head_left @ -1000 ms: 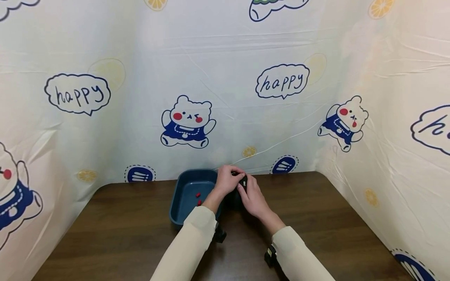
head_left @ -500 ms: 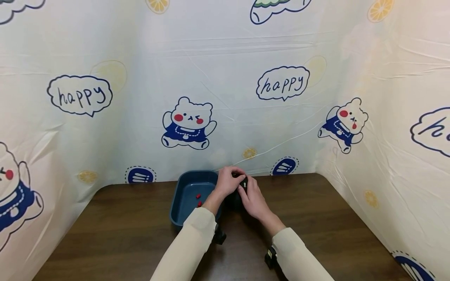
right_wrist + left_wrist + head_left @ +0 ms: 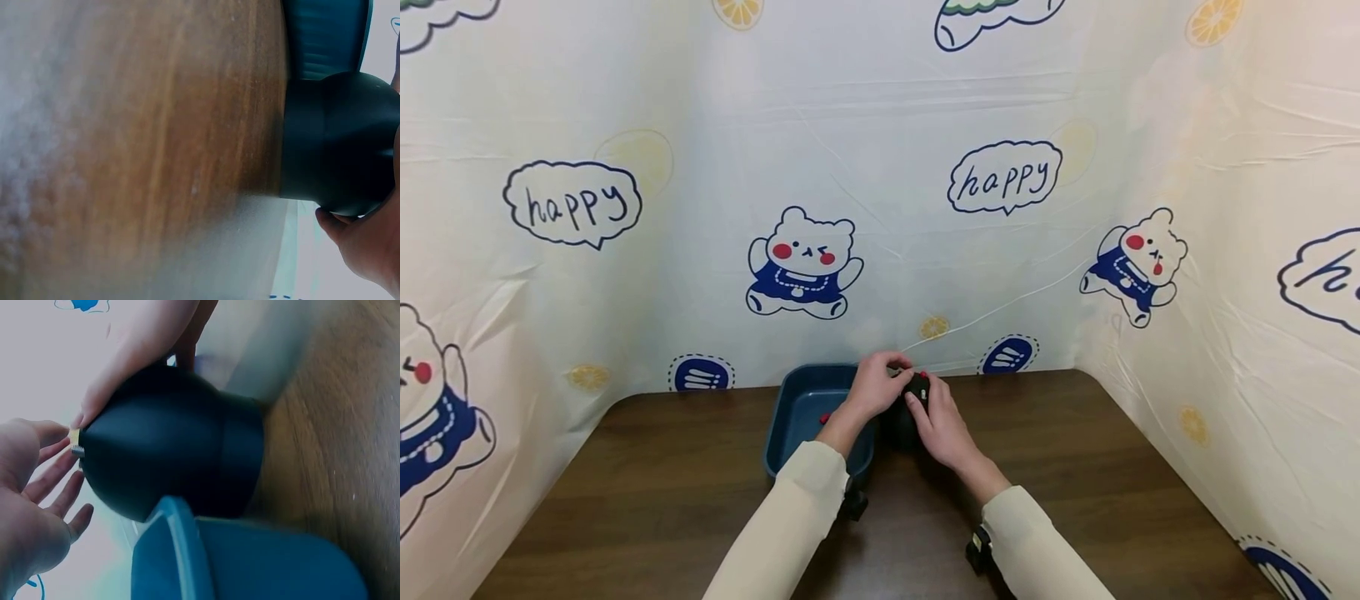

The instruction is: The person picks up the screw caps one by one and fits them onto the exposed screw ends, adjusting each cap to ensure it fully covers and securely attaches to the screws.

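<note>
A black, rounded device [image 3: 901,429] with a wide base stands on the wooden table. My right hand [image 3: 943,423] holds it from the right side, fingers curved round its upper body. In the left wrist view, small silver and yellowish parts [image 3: 77,450] show at the tip of the device. My left hand [image 3: 878,385] is at the top, its fingers loosely spread close to that tip and apparently holding nothing. A small red piece [image 3: 922,375] shows on top of the device. In the blue tray [image 3: 772,429] lies another red piece [image 3: 825,418], partly behind my left wrist.
The tray stands directly left of the device, near the table's [image 3: 647,483] back edge. A patterned white curtain [image 3: 895,117] hangs right behind that edge and along both sides. A black wrist camera [image 3: 979,550] sits below my right sleeve.
My left hand and forearm have shifted slightly left, away from the device's top. The red piece on top now shows. My left arm now covers more of the tray's red pieces. The right hand stays put.
</note>
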A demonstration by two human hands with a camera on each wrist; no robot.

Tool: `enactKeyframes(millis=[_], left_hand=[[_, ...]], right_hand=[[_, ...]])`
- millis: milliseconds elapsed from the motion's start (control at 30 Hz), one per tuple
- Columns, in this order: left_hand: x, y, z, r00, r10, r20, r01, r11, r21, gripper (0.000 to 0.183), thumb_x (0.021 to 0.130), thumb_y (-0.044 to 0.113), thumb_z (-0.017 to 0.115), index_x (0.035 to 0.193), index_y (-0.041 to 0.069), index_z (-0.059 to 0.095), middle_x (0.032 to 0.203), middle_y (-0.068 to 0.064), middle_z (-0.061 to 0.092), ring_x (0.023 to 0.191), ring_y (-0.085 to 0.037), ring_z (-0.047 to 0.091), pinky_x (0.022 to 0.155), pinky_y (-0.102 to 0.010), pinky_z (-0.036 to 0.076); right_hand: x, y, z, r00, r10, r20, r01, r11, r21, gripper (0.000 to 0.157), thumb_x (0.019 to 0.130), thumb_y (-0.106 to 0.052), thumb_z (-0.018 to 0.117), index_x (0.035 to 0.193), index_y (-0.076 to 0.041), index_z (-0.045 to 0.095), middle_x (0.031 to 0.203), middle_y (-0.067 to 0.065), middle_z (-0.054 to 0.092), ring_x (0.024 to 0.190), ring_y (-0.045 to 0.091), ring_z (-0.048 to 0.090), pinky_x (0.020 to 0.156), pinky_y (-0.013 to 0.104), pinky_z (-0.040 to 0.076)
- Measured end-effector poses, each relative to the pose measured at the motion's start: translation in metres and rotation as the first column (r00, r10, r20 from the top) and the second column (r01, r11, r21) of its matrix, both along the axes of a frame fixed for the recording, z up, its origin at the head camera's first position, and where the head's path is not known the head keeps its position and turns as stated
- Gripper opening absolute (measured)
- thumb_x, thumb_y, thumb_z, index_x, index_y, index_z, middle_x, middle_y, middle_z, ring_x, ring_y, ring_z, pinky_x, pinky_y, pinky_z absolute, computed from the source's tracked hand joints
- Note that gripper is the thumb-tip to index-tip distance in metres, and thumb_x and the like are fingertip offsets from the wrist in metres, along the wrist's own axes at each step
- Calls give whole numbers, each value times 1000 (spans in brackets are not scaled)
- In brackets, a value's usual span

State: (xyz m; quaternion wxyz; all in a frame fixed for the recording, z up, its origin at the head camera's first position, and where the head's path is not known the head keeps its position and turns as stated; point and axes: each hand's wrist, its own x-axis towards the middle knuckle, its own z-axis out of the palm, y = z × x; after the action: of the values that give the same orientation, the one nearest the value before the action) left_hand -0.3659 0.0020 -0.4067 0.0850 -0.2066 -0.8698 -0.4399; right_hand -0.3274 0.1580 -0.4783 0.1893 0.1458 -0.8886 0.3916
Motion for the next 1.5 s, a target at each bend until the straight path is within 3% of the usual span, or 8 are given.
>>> enactKeyframes(millis=[233, 900, 1500], left_hand=[[-1, -9, 2, 1000, -31, -3, 31, 998, -46, 14, 99, 14, 68, 110, 10, 76, 110, -5, 73, 107, -23, 65, 99, -45, 52], [3, -47, 6, 999, -6, 38, 10, 992, -124, 18, 100, 15, 67, 117, 12, 73, 117, -5, 71, 114, -24, 62, 103, -46, 49], [-2, -74, -5, 998, 10, 62, 2, 983, -184, 19, 100, 14, 67, 117, 8, 73, 115, -7, 71, 109, -26, 61, 100, -47, 51]], right_hand=[[-1, 1, -1, 999, -8, 33, 8, 1000, 2, 61, 109, -41, 45, 153, -1, 31, 149, 25, 40, 132, 40, 48, 110, 56, 41], [-1, 2, 1, 997, -4, 77, 4, 1000, -3, 65, 109, -46, 43, 155, -2, 29, 152, 23, 38, 135, 38, 45, 114, 56, 37], [0, 2, 1, 996, 0, 86, 0, 1000, 5, 65, 109, -45, 44, 155, -3, 29, 154, 22, 37, 135, 38, 45, 114, 56, 37]])
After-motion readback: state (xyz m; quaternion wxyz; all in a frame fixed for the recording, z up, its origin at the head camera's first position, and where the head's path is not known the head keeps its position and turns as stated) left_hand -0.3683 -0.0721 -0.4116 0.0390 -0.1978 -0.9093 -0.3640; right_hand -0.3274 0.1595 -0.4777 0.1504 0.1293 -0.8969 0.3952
